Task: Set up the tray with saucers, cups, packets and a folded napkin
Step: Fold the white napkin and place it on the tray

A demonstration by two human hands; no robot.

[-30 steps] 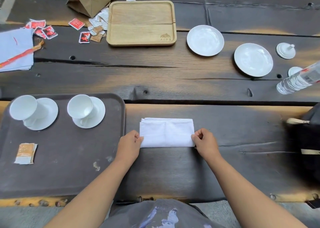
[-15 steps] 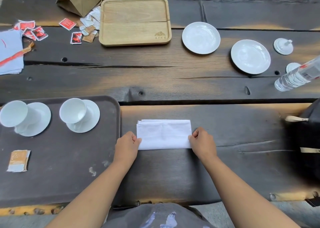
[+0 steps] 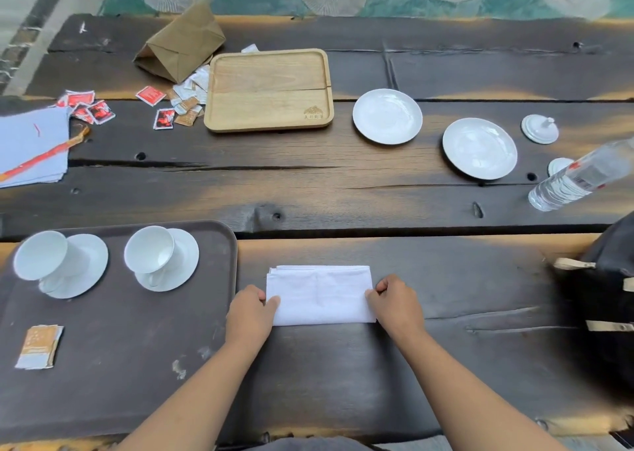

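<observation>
Napkin (image 3: pixel 320 294) pinched at both ends by fingers (image 3: pixel 272 302), just right of tray (image 3: pixel 137 364).

Wooden tray (image 3: pixel 269 90) bore a burned emblem with small characters at its 5 o'clock corner, illegible. Packet and bottle printing unreadable.

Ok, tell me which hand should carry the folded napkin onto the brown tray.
Left. The left hand pinches the napkin edge right beside the brown tray; the right hand is farther.
</observation>
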